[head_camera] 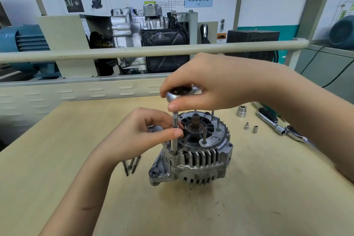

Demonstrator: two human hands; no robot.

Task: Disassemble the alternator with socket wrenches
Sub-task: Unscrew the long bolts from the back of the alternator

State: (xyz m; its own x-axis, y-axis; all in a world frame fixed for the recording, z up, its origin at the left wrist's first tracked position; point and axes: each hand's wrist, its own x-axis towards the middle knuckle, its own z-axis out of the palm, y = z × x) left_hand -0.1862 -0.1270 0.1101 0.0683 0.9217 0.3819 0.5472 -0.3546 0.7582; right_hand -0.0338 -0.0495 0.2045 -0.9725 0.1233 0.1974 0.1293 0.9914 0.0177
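at bench centre, alternator (193, 151) stands shaft-up on wooden table (249, 188). socket extension (174, 134) sits vertical on housing through-bolt. left hand (151, 130) pinches extension, likely to steady it. right hand (203, 84) curls around ratchet head (179, 93), likely to turn it. removed bolts (132, 165) lie just left; spare sockets (249, 125) and second wrench (283, 128) well right.

Two bare forearms are seen, with no sleeves, gloves, watch or rings worn on them. The left hand (153, 130) and the right hand (206, 84) are uncovered, and the fingernails are kept short and unpainted. A thin reddish scratch is borne on the inner side of the left forearm. Nothing more of the person is shown.
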